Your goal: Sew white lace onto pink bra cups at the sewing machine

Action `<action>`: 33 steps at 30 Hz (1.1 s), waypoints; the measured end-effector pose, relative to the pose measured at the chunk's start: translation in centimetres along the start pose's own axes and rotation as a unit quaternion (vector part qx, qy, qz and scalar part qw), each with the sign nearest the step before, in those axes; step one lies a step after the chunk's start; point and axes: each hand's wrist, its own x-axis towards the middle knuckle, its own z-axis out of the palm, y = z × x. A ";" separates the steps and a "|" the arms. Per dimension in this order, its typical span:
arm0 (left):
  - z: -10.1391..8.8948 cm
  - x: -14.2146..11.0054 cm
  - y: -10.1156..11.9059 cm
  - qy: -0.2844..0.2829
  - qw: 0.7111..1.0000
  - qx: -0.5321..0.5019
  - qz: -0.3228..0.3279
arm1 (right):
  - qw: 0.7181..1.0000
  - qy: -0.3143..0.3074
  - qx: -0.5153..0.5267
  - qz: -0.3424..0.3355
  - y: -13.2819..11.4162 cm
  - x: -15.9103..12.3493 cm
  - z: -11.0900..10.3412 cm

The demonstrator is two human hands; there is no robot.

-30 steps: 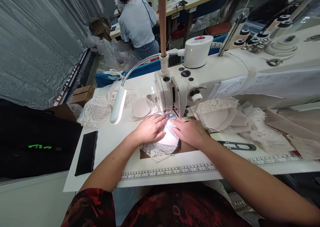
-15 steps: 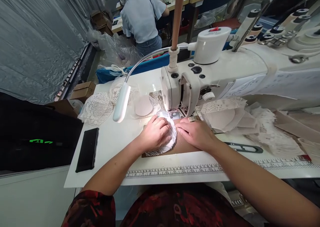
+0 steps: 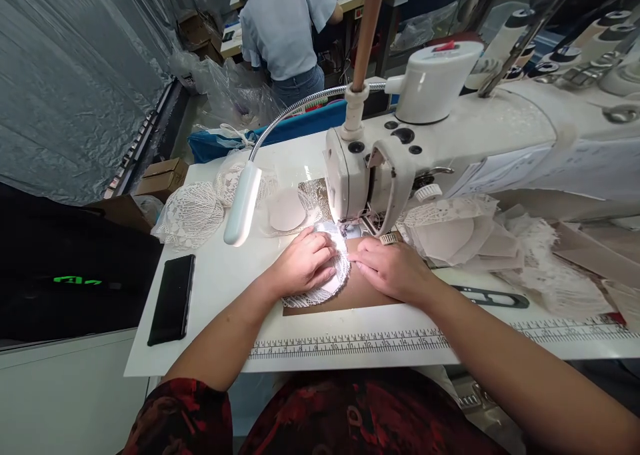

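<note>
A round white lace bra cup [image 3: 341,275] lies partly under the needle area of a white sewing machine [image 3: 345,175], over a brown plate [image 3: 370,291]. My left hand [image 3: 306,260] rests on top of the cup, its fingers slightly bent and spread across the fabric. My right hand [image 3: 390,268] is closed beside the cup's right edge, with forefinger and thumb tips at the rim. On it I see a pale ribbed ring [image 3: 389,239]. The presser foot area is partly hidden by the machine head, and the cup's middle by my left hand.
More lace cups [image 3: 187,215] and a beige round pad [image 3: 287,211] lie left. A lamp [image 3: 243,201] hangs over the table. A phone [image 3: 171,299] lies at the left edge. Fabric pieces [image 3: 455,231] are piled right. A co-worker [image 3: 283,31] sits beyond.
My left hand and the lace cup have shifted slightly left and up. The right hand stays by the cup's edge. The whole view has also moved a little.
</note>
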 end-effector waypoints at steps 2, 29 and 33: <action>0.1 0.0 -0.2 -0.003 1.000 0.003 0.007 | 1.000 -0.004 0.002 0.007 -0.1 0.1 -0.1; 0.8 0.6 0.1 0.041 0.997 0.018 -0.067 | 0.990 -0.051 -0.081 0.103 -1.3 1.4 -0.4; 0.7 0.7 0.1 0.041 0.996 0.040 -0.067 | 0.990 -0.022 -0.086 0.106 -1.4 1.4 -0.4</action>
